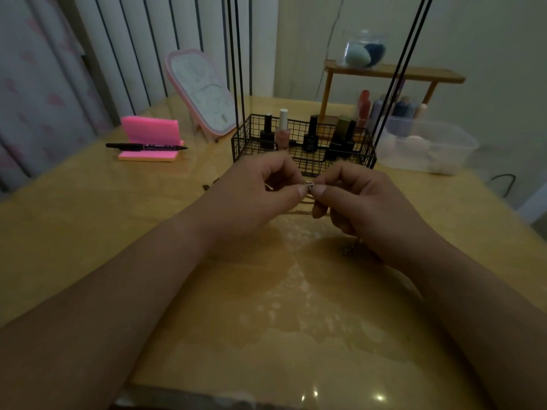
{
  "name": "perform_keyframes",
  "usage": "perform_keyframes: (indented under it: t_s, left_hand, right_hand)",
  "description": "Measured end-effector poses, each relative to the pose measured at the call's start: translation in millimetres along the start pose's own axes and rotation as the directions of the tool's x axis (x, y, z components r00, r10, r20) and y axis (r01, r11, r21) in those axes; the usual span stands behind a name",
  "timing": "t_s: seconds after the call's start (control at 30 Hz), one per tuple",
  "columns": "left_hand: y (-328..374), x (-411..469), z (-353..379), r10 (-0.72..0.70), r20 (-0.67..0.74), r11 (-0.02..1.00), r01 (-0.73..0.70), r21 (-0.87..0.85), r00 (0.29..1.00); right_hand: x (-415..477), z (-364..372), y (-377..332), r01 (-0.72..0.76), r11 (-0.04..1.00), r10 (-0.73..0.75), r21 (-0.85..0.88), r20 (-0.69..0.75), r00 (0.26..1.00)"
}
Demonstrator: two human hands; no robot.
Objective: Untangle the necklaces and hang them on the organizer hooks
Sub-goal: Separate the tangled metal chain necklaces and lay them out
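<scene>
Two hands meet at the centre of the frame, seemingly just above the desk (pixel 88 232). The left hand (pixel 263 187) and the right hand (pixel 358 199) each pinch one side of a small silver knot of the necklaces (pixel 309 184) between thumb and forefinger. Each grip is closed tight on the metal, with the other fingers curled underneath. Holding the tangle between two pinches probably lets the fingertips tease the links apart while the slack chain hangs out of the way. A thin strand (pixel 302 213) droops just below the thumbs. A small silver piece (pixel 344 250) lies on the desk under the right wrist; I cannot tell whether it belongs to the same chain.

Just behind the hands stands a black wire basket (pixel 245 149), seemingly the base of the organizer. Its thin black rods (pixel 239 84) run up out of the top of the frame, so the hooks are mostly cut off and no necklace shows on them. The basket holds nail polish bottles upright in a row, several dark and one pink with a white cap (pixel 282 128). At right, a clear plastic tub (pixel 461 143) holds pale round pieces, too blurred to name. At upper right, a clear lidded jar (pixel 365 48) on a wooden shelf (pixel 414 74) holds one pale green and one dark blue makeup sponge.
</scene>
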State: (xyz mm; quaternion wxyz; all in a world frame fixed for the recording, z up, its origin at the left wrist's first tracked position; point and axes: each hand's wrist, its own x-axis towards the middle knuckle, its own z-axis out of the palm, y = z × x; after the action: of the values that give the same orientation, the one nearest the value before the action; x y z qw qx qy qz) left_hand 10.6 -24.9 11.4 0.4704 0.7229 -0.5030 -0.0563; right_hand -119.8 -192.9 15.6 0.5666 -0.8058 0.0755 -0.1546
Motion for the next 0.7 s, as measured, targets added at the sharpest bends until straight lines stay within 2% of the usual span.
perform_keyframes:
  t_s: [0.3, 0.5, 0.7]
  left_hand:
    - [-3.0, 0.5, 2.0, -0.032, 0.034, 0.999, 0.031, 0.015, 0.999]
    - [-1.1, 0.8, 0.1, -0.106, 0.069, 0.988, 0.113, -0.103, 0.992]
    - [-1.1, 2.5, -2.3, -0.11, 0.03, 0.981, 0.113, -0.16, 0.994]
  right_hand:
    - [0.1, 0.3, 2.4, 0.047, 0.986, -0.056, -0.163, -0.052, 0.997]
    - [-1.8, 4.8, 1.2, 0.104, 0.969, -0.113, -0.224, -0.029, 0.993]
    - [-2.4, 5.4, 0.1, 0.085, 0.976, -0.094, -0.198, -0.037, 0.995]
